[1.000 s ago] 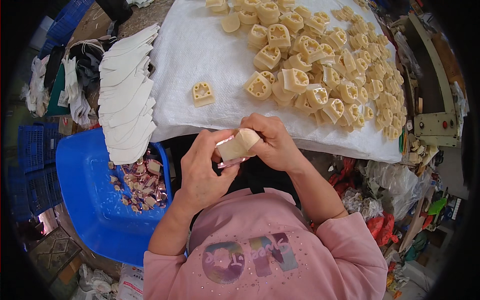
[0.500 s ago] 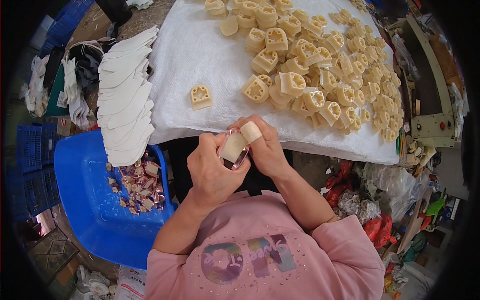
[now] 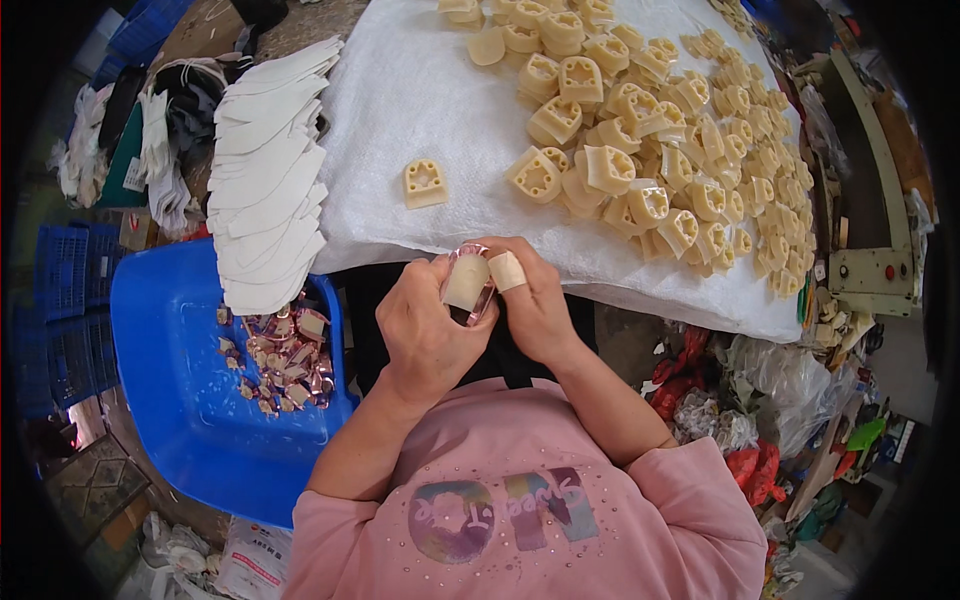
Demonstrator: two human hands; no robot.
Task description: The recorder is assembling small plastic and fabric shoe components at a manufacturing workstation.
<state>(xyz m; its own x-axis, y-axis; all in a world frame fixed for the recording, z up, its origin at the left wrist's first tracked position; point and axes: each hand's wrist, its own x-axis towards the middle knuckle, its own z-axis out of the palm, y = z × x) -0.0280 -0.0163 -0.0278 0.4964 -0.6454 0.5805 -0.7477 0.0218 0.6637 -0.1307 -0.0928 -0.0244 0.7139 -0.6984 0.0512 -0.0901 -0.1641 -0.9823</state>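
Observation:
Just off the front edge of the white-covered table, my left hand (image 3: 428, 325) and my right hand (image 3: 538, 310) come together around a shoe heel block (image 3: 466, 283). Its flat face is cream, and a shiny pink metallic covering wraps its sides. My left hand's fingers curl round its left and lower side. On the other side my right thumb, wearing a cream finger wrap (image 3: 507, 271), presses near its rim. Most of my right fingers are hidden behind the piece. Beyond my hands, a single bare cream heel block (image 3: 425, 184) lies with its hollowed side up.
A large heap of cream heel blocks (image 3: 640, 120) covers the right of the white sheet (image 3: 370, 130). White cut-out pieces (image 3: 265, 180) overlap along the left edge. Below them, a blue basin (image 3: 190, 400) holds pink-covered pieces (image 3: 285, 360). Plastic bags (image 3: 790, 375) crowd the lower right.
The view has shifted slightly, so the table and heap sit a little further right and lower. Both hands keep their hold on the heel block, which has turned slightly more upright.

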